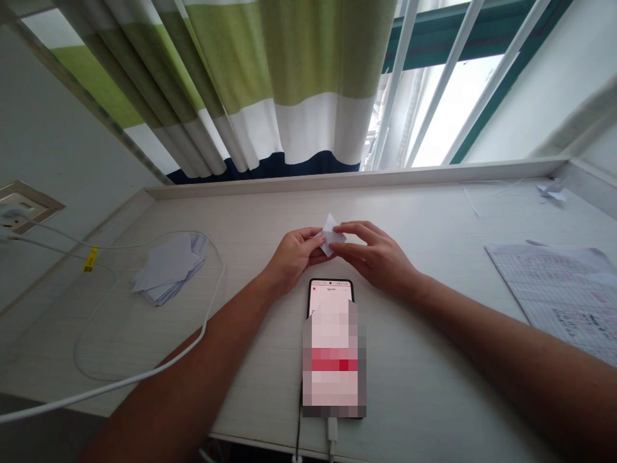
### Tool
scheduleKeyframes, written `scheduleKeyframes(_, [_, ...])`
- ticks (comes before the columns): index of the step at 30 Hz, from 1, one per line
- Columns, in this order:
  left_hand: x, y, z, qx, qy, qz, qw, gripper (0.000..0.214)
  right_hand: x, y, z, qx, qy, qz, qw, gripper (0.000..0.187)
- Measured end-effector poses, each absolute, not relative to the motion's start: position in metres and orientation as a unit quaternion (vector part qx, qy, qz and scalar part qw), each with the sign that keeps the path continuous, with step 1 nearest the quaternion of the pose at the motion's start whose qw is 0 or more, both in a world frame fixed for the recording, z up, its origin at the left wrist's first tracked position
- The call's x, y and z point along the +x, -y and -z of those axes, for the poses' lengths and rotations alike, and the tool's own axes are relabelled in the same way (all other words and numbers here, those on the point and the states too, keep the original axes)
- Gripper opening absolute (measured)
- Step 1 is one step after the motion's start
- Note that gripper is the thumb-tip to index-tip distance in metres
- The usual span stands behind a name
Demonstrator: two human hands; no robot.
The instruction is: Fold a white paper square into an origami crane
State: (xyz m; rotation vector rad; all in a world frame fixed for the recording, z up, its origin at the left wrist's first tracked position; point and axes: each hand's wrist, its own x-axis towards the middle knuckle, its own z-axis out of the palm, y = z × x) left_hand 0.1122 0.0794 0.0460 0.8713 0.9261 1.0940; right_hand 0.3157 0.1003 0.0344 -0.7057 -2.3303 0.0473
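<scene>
A small folded piece of white paper (330, 226), with pointed corners, is between my two hands above the white desk. My left hand (295, 257) is closed on its left side, thumb on top and fingers underneath. On its right side, the fingers and thumb of my right hand (378, 254) curve in and touch the paper's edge. Just below the hands lies a phone (330, 296), screen lit and partly blurred out, with a white cable plugged into its bottom end.
A stack of white paper sheets (166, 267) lies on the left, near a looping white cable (219, 276) from the wall socket (24, 209). Written lined sheets (559, 283) lie at right. Paper scraps (553, 190) sit in the far right corner. A curtain (289, 58) hangs behind.
</scene>
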Motion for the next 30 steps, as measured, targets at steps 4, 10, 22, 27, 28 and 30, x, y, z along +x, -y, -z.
scheduleKeyframes(4, [0.112,-0.078,-0.047,0.381,-0.393,-0.477,0.688,0.018,0.318,-0.099,-0.042,-0.203,0.929,0.077,0.298,0.025])
scheduleKeyframes(10, [0.111,-0.075,-0.053,0.376,-0.36,-0.451,0.725,0.017,0.318,-0.094,-0.051,-0.174,0.933,0.078,0.305,0.024])
scheduleKeyframes(22, [0.107,-0.077,-0.053,0.349,-0.377,-0.43,0.742,0.015,0.316,-0.089,-0.057,-0.089,0.939,0.112,0.312,0.021])
scheduleKeyframes(27, [0.106,-0.078,-0.05,0.348,-0.375,-0.431,0.743,0.015,0.316,-0.088,-0.056,-0.083,0.938,0.11,0.317,0.016])
scheduleKeyframes(28, [0.105,-0.078,-0.05,0.348,-0.371,-0.431,0.745,0.016,0.316,-0.089,-0.054,-0.085,0.938,0.099,0.322,0.015])
scheduleKeyframes(30, [0.105,-0.079,-0.05,0.349,-0.363,-0.43,0.749,0.018,0.316,-0.09,-0.051,-0.102,0.932,0.062,0.343,0.014])
